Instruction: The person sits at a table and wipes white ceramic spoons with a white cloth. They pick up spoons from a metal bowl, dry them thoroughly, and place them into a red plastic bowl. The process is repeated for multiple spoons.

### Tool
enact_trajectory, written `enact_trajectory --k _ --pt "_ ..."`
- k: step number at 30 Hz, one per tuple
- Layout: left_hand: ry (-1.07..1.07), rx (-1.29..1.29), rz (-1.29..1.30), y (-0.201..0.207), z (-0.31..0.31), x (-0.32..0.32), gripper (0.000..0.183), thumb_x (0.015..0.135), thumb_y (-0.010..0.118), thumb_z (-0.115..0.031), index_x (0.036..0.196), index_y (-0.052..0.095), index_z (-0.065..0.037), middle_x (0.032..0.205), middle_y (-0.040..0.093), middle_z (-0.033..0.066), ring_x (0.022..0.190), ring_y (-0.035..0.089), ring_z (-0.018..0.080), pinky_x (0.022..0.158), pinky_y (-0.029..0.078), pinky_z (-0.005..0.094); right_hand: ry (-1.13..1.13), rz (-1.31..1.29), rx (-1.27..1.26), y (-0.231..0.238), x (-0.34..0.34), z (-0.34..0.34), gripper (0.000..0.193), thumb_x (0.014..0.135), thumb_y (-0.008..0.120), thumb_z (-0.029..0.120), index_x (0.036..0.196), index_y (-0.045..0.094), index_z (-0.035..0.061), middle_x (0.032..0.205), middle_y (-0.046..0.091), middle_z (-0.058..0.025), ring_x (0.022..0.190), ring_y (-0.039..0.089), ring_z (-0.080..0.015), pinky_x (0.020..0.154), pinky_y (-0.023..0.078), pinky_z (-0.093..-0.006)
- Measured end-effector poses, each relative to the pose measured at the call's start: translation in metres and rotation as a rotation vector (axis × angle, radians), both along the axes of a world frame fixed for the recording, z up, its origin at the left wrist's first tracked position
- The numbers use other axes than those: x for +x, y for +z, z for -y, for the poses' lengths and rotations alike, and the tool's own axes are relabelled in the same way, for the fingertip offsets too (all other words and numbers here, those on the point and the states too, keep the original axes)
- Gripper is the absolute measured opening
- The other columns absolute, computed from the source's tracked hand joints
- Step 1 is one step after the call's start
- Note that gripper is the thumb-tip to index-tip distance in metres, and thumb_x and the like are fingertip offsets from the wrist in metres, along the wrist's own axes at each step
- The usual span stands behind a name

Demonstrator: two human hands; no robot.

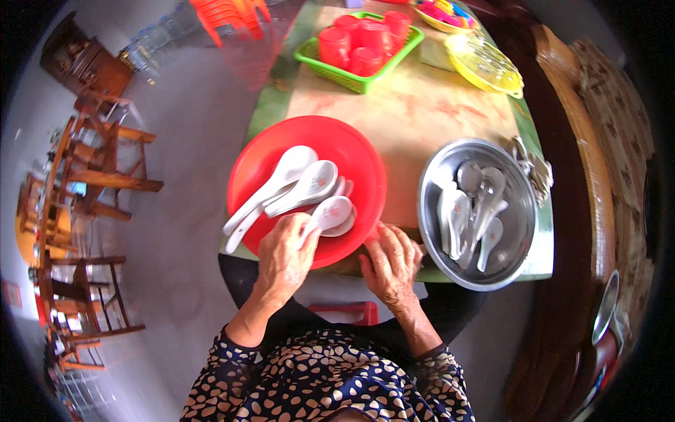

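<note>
While our left hand (284, 257) pinches a white, pink-patterned, ceramic-looking spoon (332, 210) over the round red plastic basin (355, 156), our right hand (394, 266) curls at its rim, grip unclear. We seem mid-pickup; next calls for a steady lift.

Two hands (283, 259) — one red basin (357, 163)

Pretty bright overall, honestly. The floor (190, 133) looked greyish and washed out, with a reddish reflection below the orange chairs (223, 15). The white spoons (294, 163) nearly blew out, and the metal bowl (522, 218) caught some shine. It was dimmer low on the right. Fisheye bowed the table (404, 133) edges, corners went black, and stuff near the rim looked soft.
</note>
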State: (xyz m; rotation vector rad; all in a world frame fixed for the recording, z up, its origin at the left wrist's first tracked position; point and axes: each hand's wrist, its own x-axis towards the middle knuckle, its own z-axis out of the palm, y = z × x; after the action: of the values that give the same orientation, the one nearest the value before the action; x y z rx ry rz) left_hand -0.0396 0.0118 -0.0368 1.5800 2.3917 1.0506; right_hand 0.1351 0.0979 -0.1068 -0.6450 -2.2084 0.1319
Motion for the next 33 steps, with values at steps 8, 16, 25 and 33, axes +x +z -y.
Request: enact_trajectory --k 8,16,25,33 --pt "0.016 -0.008 -0.077 0.006 0.005 0.008 0.024 0.078 0.069 -0.009 0.099 0.063 0.0 0.089 0.066 0.0144 0.088 0.06 0.0312 0.079 0.047 0.0406 0.096 -0.108 0.004 0.011 0.029 0.022 0.037 0.06 0.072 0.007 0.097 0.062 0.0068 0.102 0.059 -0.0091 0.09 0.056 -0.0261 0.076 0.045 -0.0403" --pt "-0.07 0.141 -0.211 0.02 -0.007 0.036 0.031 0.075 0.07 -0.011 0.104 0.061 -0.002 0.111 0.055 0.0129 0.104 0.05 0.0329 0.091 0.039 0.045 -0.211 -0.183 -0.03 0.044 0.093 0.016 0.032 0.063 0.069 0.004 0.093 0.062 0.0056 0.093 0.06 -0.007 0.085 0.056 -0.025 0.076 0.043 -0.039" --pt "-0.605 0.185 -0.108 0.026 -0.069 0.127 0.026 0.07 0.072 -0.009 0.094 0.064 -0.006 0.1 0.06 0.0071 0.096 0.055 0.0267 0.084 0.042 0.0405 -0.635 0.264 -0.197 0.075 0.151 -0.044 0.042 0.07 0.072 0.038 0.097 0.059 0.0088 0.08 0.059 -0.0045 0.083 0.052 -0.0223 0.083 0.029 -0.0424" --pt "-0.736 0.126 -0.042 -0.002 -0.086 0.159 0.024 0.071 0.073 -0.013 0.093 0.064 -0.007 0.099 0.06 0.0035 0.097 0.054 0.0245 0.085 0.039 0.0382 -0.518 0.361 -0.314 0.072 0.159 -0.06 0.029 0.066 0.071 0.025 0.089 0.062 0.0088 0.069 0.061 -0.0047 0.082 0.054 -0.0216 0.083 0.027 -0.0461"
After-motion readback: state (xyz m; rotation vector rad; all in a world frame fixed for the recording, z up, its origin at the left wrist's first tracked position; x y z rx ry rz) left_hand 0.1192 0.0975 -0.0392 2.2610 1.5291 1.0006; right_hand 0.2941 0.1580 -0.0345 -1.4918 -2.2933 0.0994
